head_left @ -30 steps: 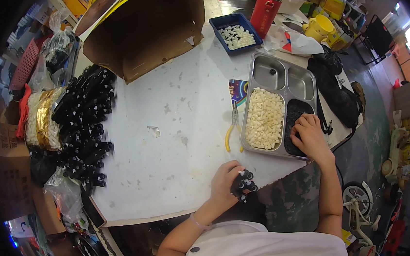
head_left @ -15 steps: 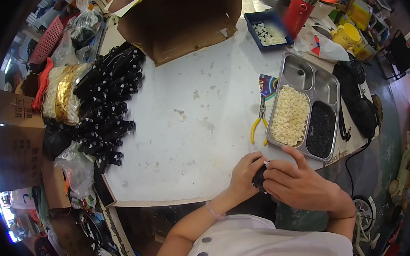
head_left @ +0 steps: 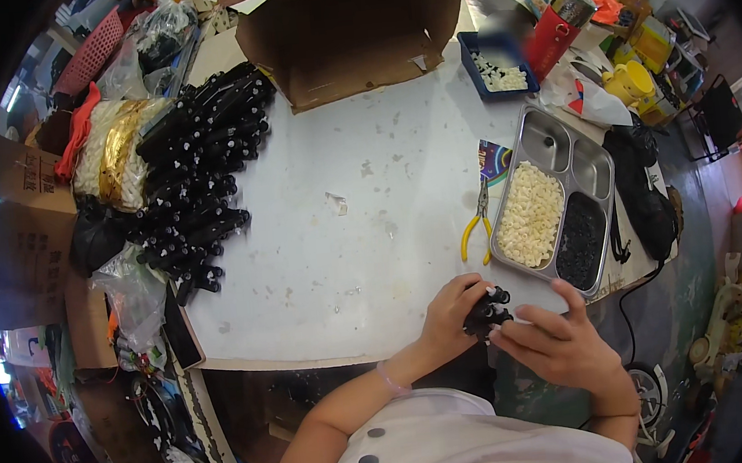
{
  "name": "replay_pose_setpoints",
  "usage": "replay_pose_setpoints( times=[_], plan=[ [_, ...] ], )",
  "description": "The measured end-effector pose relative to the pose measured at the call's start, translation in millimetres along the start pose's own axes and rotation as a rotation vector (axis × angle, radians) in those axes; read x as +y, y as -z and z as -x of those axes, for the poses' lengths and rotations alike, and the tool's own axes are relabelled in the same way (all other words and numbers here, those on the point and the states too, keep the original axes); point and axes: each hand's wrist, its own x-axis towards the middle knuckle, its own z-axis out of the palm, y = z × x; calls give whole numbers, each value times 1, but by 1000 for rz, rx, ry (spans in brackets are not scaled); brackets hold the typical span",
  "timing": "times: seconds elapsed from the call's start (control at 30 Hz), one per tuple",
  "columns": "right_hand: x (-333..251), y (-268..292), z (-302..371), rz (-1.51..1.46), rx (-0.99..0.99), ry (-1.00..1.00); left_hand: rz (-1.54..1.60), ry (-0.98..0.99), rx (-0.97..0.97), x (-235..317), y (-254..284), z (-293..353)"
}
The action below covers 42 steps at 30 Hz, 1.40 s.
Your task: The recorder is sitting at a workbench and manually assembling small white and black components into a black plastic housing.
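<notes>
My left hand (head_left: pixel 449 315) grips a small bundle of black tubes (head_left: pixel 488 309) at the near edge of the white table (head_left: pixel 345 234). My right hand (head_left: pixel 557 343) is against the bundle's right side, fingertips touching the tube ends. Just beyond lies a metal compartment tray (head_left: pixel 590 168) with small white parts (head_left: pixel 530 214) in one section and small black parts (head_left: pixel 579 241) in another. Yellow-handled pliers (head_left: pixel 476 227) lie left of the tray.
A large heap of black tubes (head_left: pixel 194 176) covers the table's left side. An open cardboard box (head_left: pixel 345 31) stands at the back. A blue tray of white parts (head_left: pixel 498 66) and a red canister (head_left: pixel 556 28) sit at the back right. Bags and boxes crowd the left.
My right hand left the tray's black parts and came to the bundle in my left hand. The view has shifted, so the table sits further right and lower.
</notes>
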Motion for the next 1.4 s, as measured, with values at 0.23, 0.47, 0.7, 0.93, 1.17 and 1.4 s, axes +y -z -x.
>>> replay_pose_setpoints(
  times=[0.23,0.47,0.7,0.93,1.17,1.4],
  plan=[
    [-3,-13,8,-63,117,-165,-42,-18,-26,2,2,-3],
    [1,-12,0,50,77,-98,-70,-22,-25,1,1,-4],
    [33,-24,16,-141,346,-245,-52,-3,-53,0,2,-1],
    [69,-53,12,-80,177,-567,-68,0,-68,-2,2,1],
    [73,-83,4,-110,119,-492,-67,-14,-66,0,2,-1],
    [80,-78,10,-285,228,-643,-72,-22,-50,-2,2,-1]
  ],
)
